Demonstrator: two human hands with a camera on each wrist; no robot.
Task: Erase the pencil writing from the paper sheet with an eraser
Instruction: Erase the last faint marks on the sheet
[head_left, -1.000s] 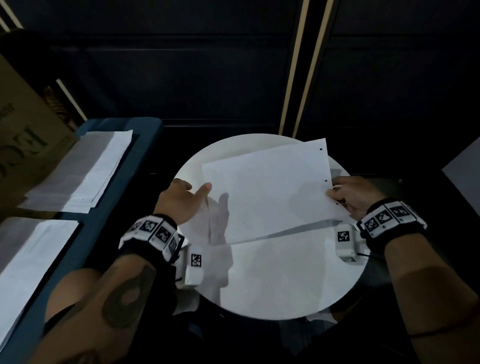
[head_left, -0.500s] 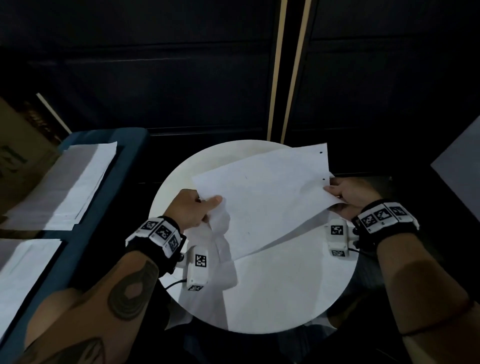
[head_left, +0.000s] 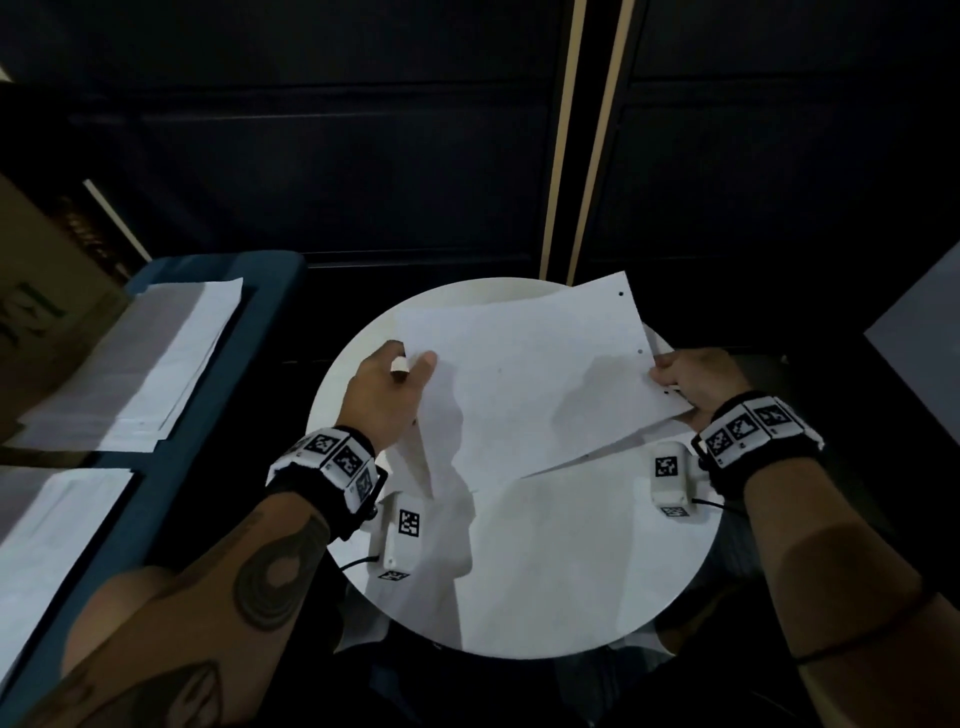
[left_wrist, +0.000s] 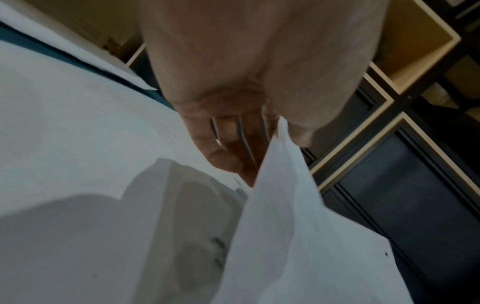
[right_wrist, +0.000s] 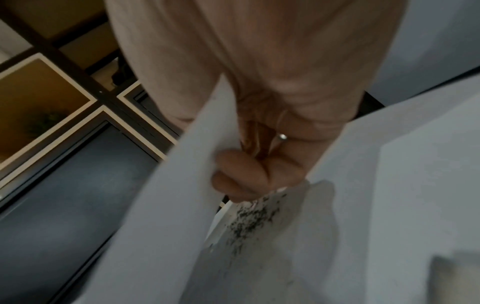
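The left hand (head_left: 387, 387) pinched the sheet's (head_left: 524, 384) left edge, a small white eraser (head_left: 399, 365) tucked between thumb and fingers. The right hand (head_left: 693, 382) pinched the right edge, near the punched holes. Held between them, the sheet was lifted and tilted above the round white tabletop (head_left: 571, 561), where dark eraser crumbs (right_wrist: 249, 224) lay.

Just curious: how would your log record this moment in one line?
sheet lifted off table | left hand pinches edge | right hand pinches edge

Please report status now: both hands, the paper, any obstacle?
Left hand and right hand pinch paper sheet edges. Sheet lifted, tilted over round table. No obstacle seen.
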